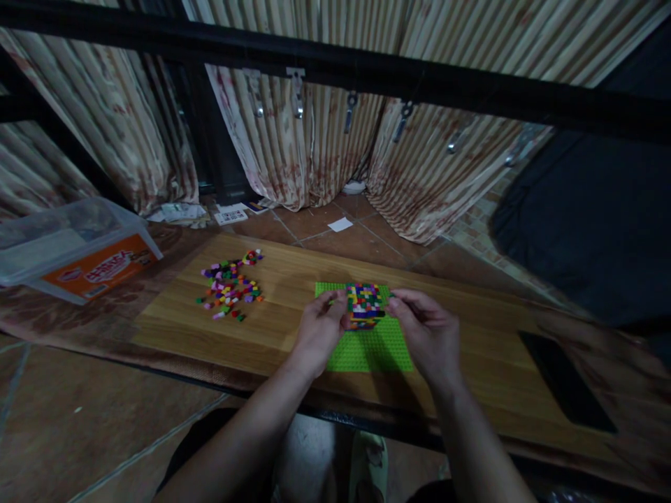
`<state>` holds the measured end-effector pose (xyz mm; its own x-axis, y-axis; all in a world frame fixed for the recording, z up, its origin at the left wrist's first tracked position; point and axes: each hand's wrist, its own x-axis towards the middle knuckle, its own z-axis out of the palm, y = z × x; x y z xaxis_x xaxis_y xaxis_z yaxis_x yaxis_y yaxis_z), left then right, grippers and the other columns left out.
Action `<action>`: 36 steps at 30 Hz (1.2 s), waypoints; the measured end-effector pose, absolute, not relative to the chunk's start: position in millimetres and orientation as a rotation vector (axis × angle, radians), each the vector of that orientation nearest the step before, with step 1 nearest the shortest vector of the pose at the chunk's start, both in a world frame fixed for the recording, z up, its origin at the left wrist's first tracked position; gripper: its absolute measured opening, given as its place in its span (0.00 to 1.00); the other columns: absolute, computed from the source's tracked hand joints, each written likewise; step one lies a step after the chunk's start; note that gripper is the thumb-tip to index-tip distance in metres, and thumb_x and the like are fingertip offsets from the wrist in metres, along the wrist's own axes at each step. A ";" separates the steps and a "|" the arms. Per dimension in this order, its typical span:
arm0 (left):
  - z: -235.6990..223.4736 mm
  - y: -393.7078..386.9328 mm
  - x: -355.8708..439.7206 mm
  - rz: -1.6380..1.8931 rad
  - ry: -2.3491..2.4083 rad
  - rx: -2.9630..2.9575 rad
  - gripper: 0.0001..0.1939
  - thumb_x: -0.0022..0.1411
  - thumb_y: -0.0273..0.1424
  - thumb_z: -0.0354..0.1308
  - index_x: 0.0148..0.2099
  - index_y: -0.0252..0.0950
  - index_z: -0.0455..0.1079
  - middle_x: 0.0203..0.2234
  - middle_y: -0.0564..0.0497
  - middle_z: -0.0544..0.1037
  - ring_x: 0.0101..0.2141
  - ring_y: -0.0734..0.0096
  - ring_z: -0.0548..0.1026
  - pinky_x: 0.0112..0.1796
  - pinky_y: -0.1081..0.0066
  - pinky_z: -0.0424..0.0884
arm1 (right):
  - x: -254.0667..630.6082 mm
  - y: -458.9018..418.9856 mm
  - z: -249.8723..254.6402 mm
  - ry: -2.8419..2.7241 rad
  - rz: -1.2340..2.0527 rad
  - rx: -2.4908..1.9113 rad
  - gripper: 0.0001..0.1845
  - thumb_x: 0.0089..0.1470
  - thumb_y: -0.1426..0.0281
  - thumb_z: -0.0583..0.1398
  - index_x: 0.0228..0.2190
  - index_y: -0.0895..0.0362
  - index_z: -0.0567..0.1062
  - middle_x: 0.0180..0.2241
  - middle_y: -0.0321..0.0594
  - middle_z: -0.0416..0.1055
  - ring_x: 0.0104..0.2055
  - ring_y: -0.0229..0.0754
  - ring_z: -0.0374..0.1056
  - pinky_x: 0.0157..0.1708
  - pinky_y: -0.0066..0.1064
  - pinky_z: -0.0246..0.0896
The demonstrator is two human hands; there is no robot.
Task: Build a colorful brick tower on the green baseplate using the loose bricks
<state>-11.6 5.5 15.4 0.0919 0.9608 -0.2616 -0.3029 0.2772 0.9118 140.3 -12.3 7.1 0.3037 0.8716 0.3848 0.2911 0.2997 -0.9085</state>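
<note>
A multicoloured block built of small toy bricks [363, 299] stands on the green studded baseplate [370, 353]. My left hand [323, 325] is at the block's left side, its thumb and curled fingers against it. Just right of the block, my right hand [427, 325] has thumb and forefinger pinched together. A tiny dark green brick [391, 297] seems to show at those fingertips, though it is small and blurred. Loose bricks [229, 286] in many colours lie scattered on the wooden board, well to the left of both hands.
Under the baseplate is a long wooden board [283, 279] on a cloth-covered table. A clear plastic box [89, 251] with an orange label stands at the left end. On the right lies a dark flat slab [566, 381]. A black bar [335, 59] with metal clips crosses above.
</note>
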 end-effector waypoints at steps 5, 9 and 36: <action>4.6 7.7 -13.7 1.120 1.062 0.934 0.10 0.54 0.35 0.59 0.34 0.33 0.73 0.17 0.56 0.66 0.20 0.79 0.62 0.21 0.78 0.55 | 148.1 -8.9 2.7 -1.473 0.394 -1.283 0.08 0.55 0.68 0.59 0.35 0.51 0.80 0.36 0.39 0.74 0.38 0.42 0.71 0.39 0.35 0.66; -1.7 5.9 -13.1 1.068 1.072 1.127 0.10 0.57 0.34 0.56 0.37 0.33 0.73 0.17 0.56 0.67 0.19 0.78 0.62 0.23 0.77 0.57 | 141.0 -9.4 2.5 -1.629 0.380 -1.314 0.10 0.57 0.69 0.58 0.37 0.50 0.79 0.37 0.39 0.73 0.41 0.41 0.70 0.42 0.35 0.65; -0.3 -8.4 -4.0 0.964 1.206 1.620 0.20 0.62 0.30 0.48 0.52 0.30 0.72 0.28 0.47 0.77 0.29 0.68 0.73 0.33 0.69 0.68 | 136.2 -3.2 -10.5 -1.327 0.434 -1.466 0.12 0.53 0.63 0.60 0.39 0.54 0.77 0.39 0.41 0.77 0.39 0.44 0.72 0.42 0.39 0.65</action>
